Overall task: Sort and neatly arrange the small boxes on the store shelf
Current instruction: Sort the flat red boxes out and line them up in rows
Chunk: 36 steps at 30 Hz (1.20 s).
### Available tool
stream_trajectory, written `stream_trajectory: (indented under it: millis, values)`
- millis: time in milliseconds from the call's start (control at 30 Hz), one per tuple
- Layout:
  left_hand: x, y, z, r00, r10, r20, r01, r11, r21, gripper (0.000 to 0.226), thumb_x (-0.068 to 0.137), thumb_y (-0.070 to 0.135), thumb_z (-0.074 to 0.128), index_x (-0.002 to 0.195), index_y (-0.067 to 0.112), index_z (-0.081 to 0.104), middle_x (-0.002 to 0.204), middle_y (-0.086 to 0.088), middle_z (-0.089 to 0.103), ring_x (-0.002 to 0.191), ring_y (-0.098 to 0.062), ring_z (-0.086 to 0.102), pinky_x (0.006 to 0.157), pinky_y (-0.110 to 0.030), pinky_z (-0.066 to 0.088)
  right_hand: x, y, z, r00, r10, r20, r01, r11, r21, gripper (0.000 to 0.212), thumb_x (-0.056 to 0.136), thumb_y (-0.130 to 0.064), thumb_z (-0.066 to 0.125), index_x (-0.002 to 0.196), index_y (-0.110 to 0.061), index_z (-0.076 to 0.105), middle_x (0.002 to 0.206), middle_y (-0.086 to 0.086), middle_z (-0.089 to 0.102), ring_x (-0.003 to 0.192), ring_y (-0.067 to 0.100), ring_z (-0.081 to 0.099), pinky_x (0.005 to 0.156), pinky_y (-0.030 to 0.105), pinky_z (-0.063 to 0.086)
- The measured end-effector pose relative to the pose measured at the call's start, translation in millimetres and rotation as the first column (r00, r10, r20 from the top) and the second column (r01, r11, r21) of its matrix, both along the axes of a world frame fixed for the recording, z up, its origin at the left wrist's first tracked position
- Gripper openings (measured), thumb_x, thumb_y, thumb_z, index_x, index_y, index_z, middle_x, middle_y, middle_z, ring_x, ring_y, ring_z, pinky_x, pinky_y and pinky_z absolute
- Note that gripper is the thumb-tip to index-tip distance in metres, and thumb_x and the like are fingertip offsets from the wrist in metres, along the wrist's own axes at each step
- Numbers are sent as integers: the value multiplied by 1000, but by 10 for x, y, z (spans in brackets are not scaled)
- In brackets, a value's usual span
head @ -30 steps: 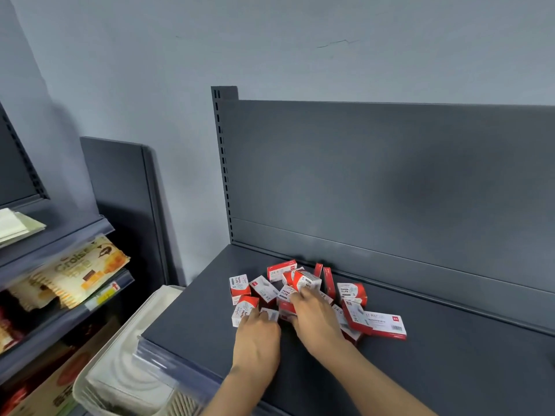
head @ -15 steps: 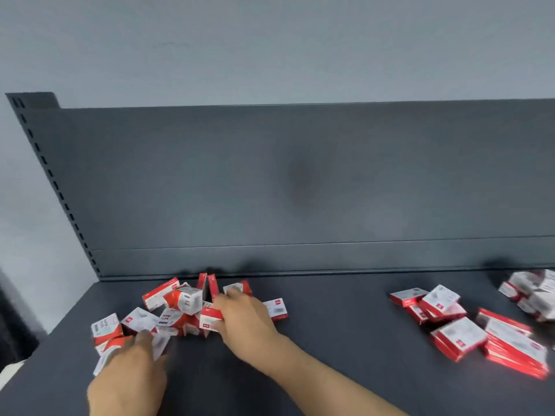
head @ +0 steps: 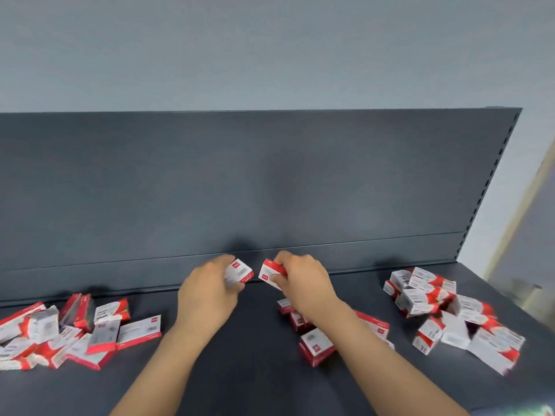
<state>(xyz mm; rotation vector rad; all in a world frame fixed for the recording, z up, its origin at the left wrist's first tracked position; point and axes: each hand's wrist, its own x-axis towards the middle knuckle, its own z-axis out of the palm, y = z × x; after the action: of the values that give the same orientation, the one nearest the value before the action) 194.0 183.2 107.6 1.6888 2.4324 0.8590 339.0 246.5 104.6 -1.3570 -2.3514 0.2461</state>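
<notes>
Two hands are busy over the dark grey metal shelf. Our left hand curls its fingers round one small red-and-white cardboard box, and our right hand pinches a second small box. The two boxes are held close together but apart, just before the grey back panel. We see a left heap of like boxes, a right heap, and a few middle boxes partly under our right forearm.
</notes>
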Motion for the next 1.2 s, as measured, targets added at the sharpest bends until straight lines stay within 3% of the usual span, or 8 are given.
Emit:
stream_trajectory:
  millis: [200,333,467,633,733,867,1033,1200]
  values:
    - [912,468,-161,988,-145,59,149,987,-63,48,84,20,64,130,23,50,128,3,60,118,-18,54,96,-32,44,899,353,-215,990,-102,97,107,994,-39,17,91,-22,53,105,-12,55,100,11,67,91,31,62,74,36,48]
    - [1221,653,-281,978,-208,5,206,968,-142,47,86,17,62,131,21,49,129,2,58,118,-17,54,95,-32,46,1195,527,-428,975,-157,160,173,981,-90,17,90,-17,51,106,-14,56,103,9,66,94,28,63,78,38,52]
    - [1321,726,-414,968,-249,-39,234,944,-231,37,86,16,59,123,18,54,123,0,61,114,-18,56,93,-32,47,1303,589,-606,963,-157,217,189,972,-138,14,89,-18,52,101,-13,56,103,10,66,93,28,63,71,35,48]
    - [1322,705,-572,952,-306,1,295,918,-264,42,91,34,53,128,15,47,131,-3,54,120,-19,50,98,-31,42,1304,573,-681,965,-97,244,166,946,-278,29,92,-33,48,105,-10,60,105,11,66,94,28,62,76,36,50]
    - [1230,675,-496,959,-271,-84,254,953,-166,62,96,44,39,145,11,23,152,-6,29,141,-18,25,115,-29,22,1230,542,-540,983,-122,138,144,975,-166,36,95,-38,44,119,-13,53,112,8,64,101,24,61,80,35,51]
    - [1057,561,-288,959,-191,-208,184,981,-52,65,98,45,30,148,8,12,157,-7,12,146,-16,8,118,-26,6,1008,473,-294,997,-69,-42,69,998,4,44,94,-38,47,130,-15,46,123,6,59,108,21,59,83,32,50]
    - [674,252,-155,968,-55,-244,56,998,-4,63,99,41,29,147,5,10,157,-9,11,146,-17,6,118,-26,1,542,295,-130,991,69,-113,-64,997,45,49,91,-38,51,133,-13,45,131,8,56,117,25,54,89,37,47]
    - [133,-134,-199,979,63,-195,-64,998,5,61,98,36,38,146,3,18,155,-13,22,145,-20,15,119,-28,5,-27,39,-146,976,199,-86,-198,980,23,51,91,-37,51,136,-15,41,137,4,51,125,22,48,96,34,42]
